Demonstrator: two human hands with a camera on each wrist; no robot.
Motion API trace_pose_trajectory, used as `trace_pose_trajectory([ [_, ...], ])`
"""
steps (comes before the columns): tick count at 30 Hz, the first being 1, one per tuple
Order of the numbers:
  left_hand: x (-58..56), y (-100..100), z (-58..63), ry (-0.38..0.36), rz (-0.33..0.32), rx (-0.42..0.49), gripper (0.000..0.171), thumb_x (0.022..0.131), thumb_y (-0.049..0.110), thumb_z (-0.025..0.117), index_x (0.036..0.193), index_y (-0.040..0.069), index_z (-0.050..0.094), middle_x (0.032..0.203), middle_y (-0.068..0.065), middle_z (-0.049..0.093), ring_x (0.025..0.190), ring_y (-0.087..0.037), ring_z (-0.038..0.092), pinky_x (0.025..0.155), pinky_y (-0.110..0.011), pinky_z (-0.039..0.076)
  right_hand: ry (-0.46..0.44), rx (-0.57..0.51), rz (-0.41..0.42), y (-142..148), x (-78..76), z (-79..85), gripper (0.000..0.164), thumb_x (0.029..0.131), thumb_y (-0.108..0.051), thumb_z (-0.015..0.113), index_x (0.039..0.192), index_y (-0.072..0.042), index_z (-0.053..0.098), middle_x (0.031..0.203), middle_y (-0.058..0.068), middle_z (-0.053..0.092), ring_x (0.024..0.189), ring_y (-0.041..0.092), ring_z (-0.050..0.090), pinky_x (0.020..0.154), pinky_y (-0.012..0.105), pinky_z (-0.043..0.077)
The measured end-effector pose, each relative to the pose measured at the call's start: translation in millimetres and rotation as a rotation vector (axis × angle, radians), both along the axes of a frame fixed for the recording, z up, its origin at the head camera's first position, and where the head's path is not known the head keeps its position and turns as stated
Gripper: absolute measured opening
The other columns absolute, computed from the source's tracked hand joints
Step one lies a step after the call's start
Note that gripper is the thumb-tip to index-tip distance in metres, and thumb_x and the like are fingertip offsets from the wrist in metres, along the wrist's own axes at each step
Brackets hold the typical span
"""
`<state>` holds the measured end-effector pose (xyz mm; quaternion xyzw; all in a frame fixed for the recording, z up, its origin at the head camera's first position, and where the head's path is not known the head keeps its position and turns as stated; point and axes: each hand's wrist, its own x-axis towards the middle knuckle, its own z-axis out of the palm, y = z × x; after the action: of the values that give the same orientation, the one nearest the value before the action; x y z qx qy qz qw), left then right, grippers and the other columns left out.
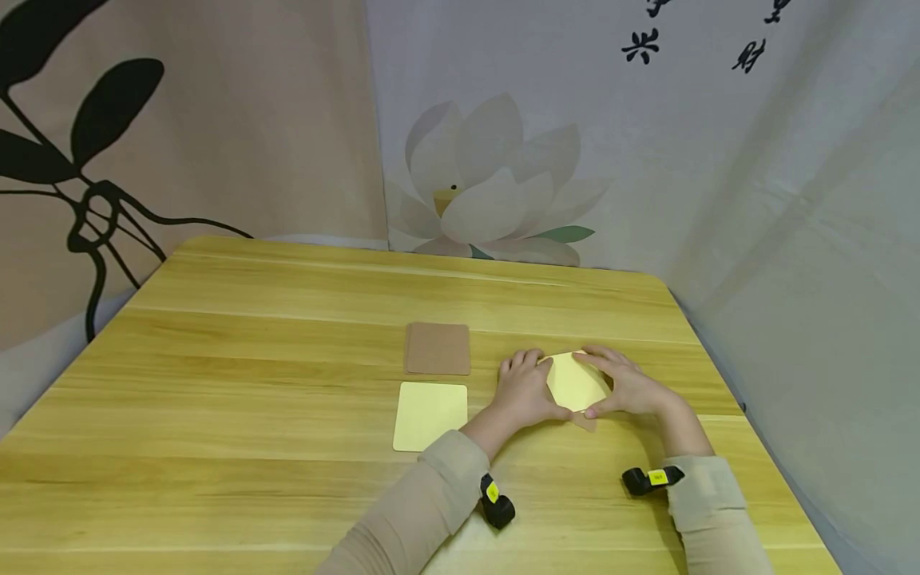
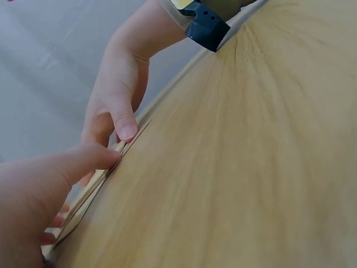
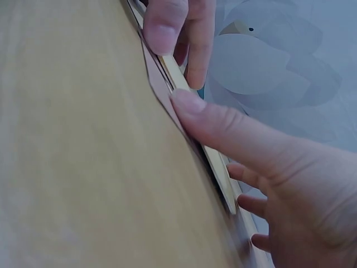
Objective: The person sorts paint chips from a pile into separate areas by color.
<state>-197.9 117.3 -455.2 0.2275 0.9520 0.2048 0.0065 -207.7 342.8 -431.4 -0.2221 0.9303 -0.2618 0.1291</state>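
Observation:
In the head view a small stack of square pale yellow cards (image 1: 575,383) lies between both hands, at the right of the table. My left hand (image 1: 526,390) grips its left side, thumb at the near corner and fingers spread towards the back. The opposite side is held by my right hand (image 1: 627,386), its thumb close to the left thumb. A brown card (image 1: 585,422) pokes out as a corner beneath the yellow ones. Seen edge-on in the right wrist view, the layers of cards (image 3: 175,75) are slightly fanned, the brown one sticking out.
Left of the hands, a yellow square card (image 1: 431,417) lies flat on the wooden table (image 1: 237,383). Just behind it sits a small, slightly offset pile of brown square cards (image 1: 438,349). A printed curtain (image 1: 496,160) hangs behind the table's far edge.

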Motion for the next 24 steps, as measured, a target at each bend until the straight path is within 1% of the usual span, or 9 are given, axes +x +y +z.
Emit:
trace_pose_trajectory([
  [5, 0.1, -1, -0.3, 0.008, -0.010, 0.009, 0.095, 0.067, 0.068, 0.073, 0.140, 0.012, 0.051, 0.143, -0.003, 0.040, 0.130, -0.023, 0.033, 0.102, -0.042, 0.027, -0.002, -0.012, -0.001, -1, 1.7, 0.9, 0.100, 0.068, -0.046, 0.084, 0.148, -0.010, 0.037, 0.153, 0.015, 0.020, 0.137, 0.043, 0.012, 0.097, 0.071, 0.018],
  [11, 0.7, -3, 1.4, 0.023, -0.031, 0.033, 0.092, 0.069, 0.066, 0.073, 0.140, 0.013, 0.050, 0.146, -0.004, 0.039, 0.131, -0.023, 0.032, 0.103, -0.042, 0.027, 0.037, -0.001, -0.007, -1, 2.9, 3.8, 0.100, 0.067, -0.048, 0.084, 0.147, -0.011, 0.038, 0.153, 0.015, 0.022, 0.137, 0.042, 0.015, 0.096, 0.071, 0.019],
  [18, -1.1, -12, 8.9, 0.033, -0.092, 0.070, 0.088, 0.072, 0.061, 0.073, 0.140, 0.011, 0.049, 0.147, -0.006, 0.037, 0.132, -0.026, 0.031, 0.104, -0.045, 0.026, 0.093, 0.035, -0.025, -6, 6.0, 14.1, 0.098, 0.067, -0.051, 0.082, 0.146, -0.011, 0.040, 0.150, 0.016, 0.025, 0.134, 0.044, 0.018, 0.095, 0.071, 0.019],
  [24, -4.8, -25, 15.0, 0.046, -0.138, 0.078, 0.087, 0.072, 0.061, 0.073, 0.141, 0.013, 0.050, 0.146, -0.003, 0.037, 0.132, -0.023, 0.031, 0.103, -0.044, 0.027, 0.133, 0.049, -0.030, -12, 10.3, 24.7, 0.098, 0.067, -0.053, 0.082, 0.145, -0.012, 0.042, 0.148, 0.014, 0.028, 0.133, 0.043, 0.020, 0.094, 0.071, 0.022],
])
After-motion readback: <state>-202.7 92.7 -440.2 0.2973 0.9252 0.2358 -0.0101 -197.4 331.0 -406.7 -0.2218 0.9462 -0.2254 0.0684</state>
